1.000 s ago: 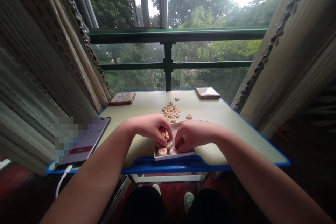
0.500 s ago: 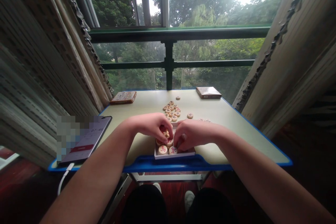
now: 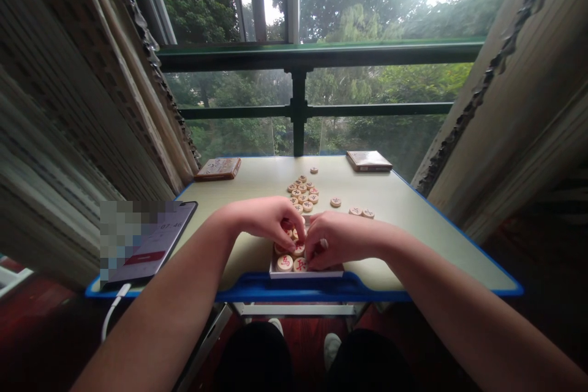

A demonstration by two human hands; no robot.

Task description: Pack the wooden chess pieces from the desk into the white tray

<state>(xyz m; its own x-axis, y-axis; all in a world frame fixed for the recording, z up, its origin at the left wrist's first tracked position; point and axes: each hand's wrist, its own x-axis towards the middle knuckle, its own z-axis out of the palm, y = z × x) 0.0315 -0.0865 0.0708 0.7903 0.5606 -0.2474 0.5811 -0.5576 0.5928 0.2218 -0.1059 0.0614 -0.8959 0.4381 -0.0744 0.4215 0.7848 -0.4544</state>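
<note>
A shallow white box (image 3: pixel 281 275) stands at the front edge of the table, with round wooden Chinese chess pieces in its left part. My left hand (image 3: pixel 275 223) reaches in from the left, its thumb and fingers closed on a red-marked piece (image 3: pixel 299 247). Opposite it, my right hand (image 3: pixel 337 237) is curled down into the box, fingertips at the right edge of a front piece (image 3: pixel 300 265) with a red character. Left of that lies another red-marked piece (image 3: pixel 285 263). Both hands hide much of the box's inside.
Loose chess pieces (image 3: pixel 302 191) cluster beyond the box, with single ones (image 3: pixel 335 202) to the right. Two flat boxes (image 3: pixel 218 168) (image 3: pixel 369 161) lie at the far corners. A tablet (image 3: pixel 158 245) with a white cable (image 3: pixel 114 306) rests on the table's left side.
The front piece by my right fingertips has turned, its red character now upright, and sits slightly further left. My left hand has hardly moved. The view has shifted a little.
</note>
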